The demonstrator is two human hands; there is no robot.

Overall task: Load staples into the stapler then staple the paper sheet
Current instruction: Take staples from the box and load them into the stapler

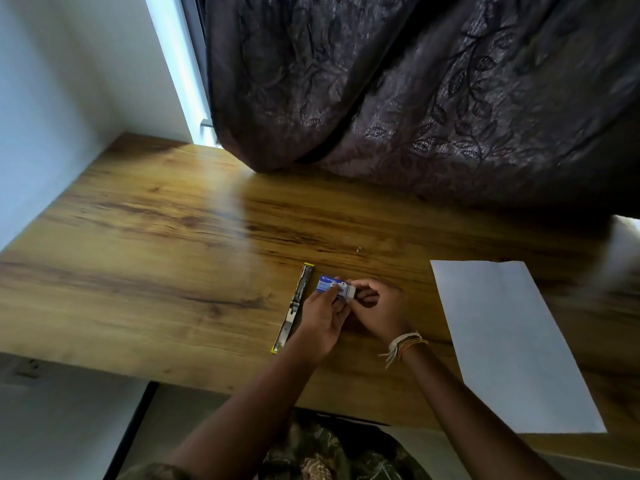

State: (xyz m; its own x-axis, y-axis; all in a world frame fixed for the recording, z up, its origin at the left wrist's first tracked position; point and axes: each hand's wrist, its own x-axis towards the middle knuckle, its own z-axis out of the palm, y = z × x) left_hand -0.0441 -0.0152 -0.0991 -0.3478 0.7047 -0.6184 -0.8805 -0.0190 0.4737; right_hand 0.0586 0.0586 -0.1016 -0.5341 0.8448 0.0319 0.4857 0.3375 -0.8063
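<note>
- Staple box (331,285) is gripped between both hands above the desk (156,237): left hand (323,317) clasps its body, right hand (375,301) fingers pinch its end.
- Stapler (294,308) is laid open just left.
- Paper sheet (512,341) is laid at right.

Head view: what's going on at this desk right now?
A person is working a small blue staple box with both hands: the left hand holds the box, and the right hand is at its open end, apparently sliding the inner tray out. The stapler lies opened out flat on the desk, just left of the hands, not yet loaded. The paper sheet lies untouched to the right.
</note>
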